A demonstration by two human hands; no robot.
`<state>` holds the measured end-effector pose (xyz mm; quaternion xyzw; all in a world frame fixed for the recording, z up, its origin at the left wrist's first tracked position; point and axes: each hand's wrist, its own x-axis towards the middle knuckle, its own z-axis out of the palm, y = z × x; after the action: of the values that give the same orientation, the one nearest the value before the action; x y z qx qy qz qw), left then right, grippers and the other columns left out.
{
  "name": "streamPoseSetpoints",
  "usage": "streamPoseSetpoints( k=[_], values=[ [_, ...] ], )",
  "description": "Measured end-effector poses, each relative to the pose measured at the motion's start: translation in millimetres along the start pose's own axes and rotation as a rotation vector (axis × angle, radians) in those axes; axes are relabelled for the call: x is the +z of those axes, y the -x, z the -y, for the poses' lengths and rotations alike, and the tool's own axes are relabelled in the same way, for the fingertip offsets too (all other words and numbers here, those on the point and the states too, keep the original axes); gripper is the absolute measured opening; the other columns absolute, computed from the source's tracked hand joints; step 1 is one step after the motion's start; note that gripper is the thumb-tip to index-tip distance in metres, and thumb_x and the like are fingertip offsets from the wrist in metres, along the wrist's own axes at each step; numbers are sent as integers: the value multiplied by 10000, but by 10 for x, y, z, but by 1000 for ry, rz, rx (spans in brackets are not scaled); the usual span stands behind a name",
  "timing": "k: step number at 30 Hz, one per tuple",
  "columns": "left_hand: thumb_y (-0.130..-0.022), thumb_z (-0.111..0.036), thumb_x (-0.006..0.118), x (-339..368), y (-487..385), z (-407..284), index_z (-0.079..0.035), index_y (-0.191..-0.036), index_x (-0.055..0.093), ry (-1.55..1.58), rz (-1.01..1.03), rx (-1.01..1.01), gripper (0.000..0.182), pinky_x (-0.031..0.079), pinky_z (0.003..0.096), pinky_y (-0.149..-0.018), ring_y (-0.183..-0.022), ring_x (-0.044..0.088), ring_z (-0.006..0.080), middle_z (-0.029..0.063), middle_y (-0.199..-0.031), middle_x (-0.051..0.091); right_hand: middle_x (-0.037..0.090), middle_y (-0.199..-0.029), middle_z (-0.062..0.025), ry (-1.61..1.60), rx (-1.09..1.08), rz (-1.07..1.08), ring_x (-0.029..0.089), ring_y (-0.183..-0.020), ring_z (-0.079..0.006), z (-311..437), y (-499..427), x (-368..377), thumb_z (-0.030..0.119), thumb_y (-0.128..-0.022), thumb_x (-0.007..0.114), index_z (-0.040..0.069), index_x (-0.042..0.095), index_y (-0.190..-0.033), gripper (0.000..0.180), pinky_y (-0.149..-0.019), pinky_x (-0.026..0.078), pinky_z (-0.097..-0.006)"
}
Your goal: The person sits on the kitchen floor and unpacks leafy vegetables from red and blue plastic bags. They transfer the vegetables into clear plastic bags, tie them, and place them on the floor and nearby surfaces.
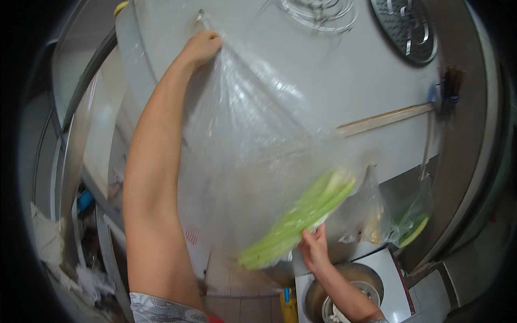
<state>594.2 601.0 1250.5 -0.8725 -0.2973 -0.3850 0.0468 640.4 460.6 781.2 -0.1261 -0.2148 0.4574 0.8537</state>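
Observation:
High on the wall, my left hand (203, 47) pinches the gathered top of a large clear plastic bag (242, 117), just below a small metal hook (200, 15). The bag hangs down and spreads wide from my fingers. Lower right, my right hand (315, 246) grips a bunch of trimmed green celery stalks (301, 218) with clear plastic film around it. The stalks tilt, their pale end up to the right. Whether they lie inside the large bag or in front of it, I cannot tell.
On the wall hang a wire rack (323, 14), a perforated metal disc (408, 32) and two smaller plastic bags of food, one with yellowish contents (373, 226), one with green (414, 228). A wooden strip (383, 120) juts out. Below sits a metal pot (373, 276) on a white surface (398, 292).

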Motion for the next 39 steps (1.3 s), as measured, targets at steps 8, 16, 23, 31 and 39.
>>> streamPoseSetpoints(
  k=[8, 16, 23, 31, 39],
  values=[
    [-849, -287, 563, 330, 2324, 598, -59, -1022, 590, -229, -83, 229, 287, 403, 373, -872, -1030, 500, 286, 171, -1135, 520, 412, -1272, -19, 50, 89, -151, 461, -1083, -164, -9, -62, -99, 121, -825, 616, 230, 139, -1420, 770, -905, 398, -419],
    [-741, -276, 627, 485, 5686, 1146, -58, -893, 555, -125, 635, -13, 275, 409, 438, -820, -983, 512, 253, 129, -940, 535, 201, -1482, -124, 415, 71, -277, 369, -1207, -233, 59, 670, -1123, 360, -892, 517, 187, 219, -1430, 639, -1023, 275, -379],
    [-751, -201, 625, 370, 8449, 1858, -57, -1038, 596, 189, 1142, -991, 323, 480, 408, -808, -987, 584, 322, 166, -1038, 616, 614, -835, -44, 502, 1076, -121, 539, -699, -178, -537, 2122, -1537, 294, -855, 608, 83, 595, -1003, 259, -645, 465, -337],
    [-785, -236, 587, -323, 10548, 2284, -83, -1096, 570, 102, 977, -1316, 347, 462, 406, -810, -968, 583, 305, 155, -977, 624, 610, -806, -46, 196, 1246, 74, 517, -678, -158, -2334, 2461, -1085, 324, -861, 602, 88, 607, -970, 260, -629, 450, -338],
    [-785, -292, 601, -1085, 11608, 1748, -73, -983, 617, 33, 54, -1895, 296, 483, 419, -737, -848, 621, 318, 145, -882, 655, 463, -568, 62, 623, 1258, 39, 413, -472, -91, -4548, 2739, 742, 495, -888, 480, 174, 534, -749, 354, -462, 363, -248]
  ],
)
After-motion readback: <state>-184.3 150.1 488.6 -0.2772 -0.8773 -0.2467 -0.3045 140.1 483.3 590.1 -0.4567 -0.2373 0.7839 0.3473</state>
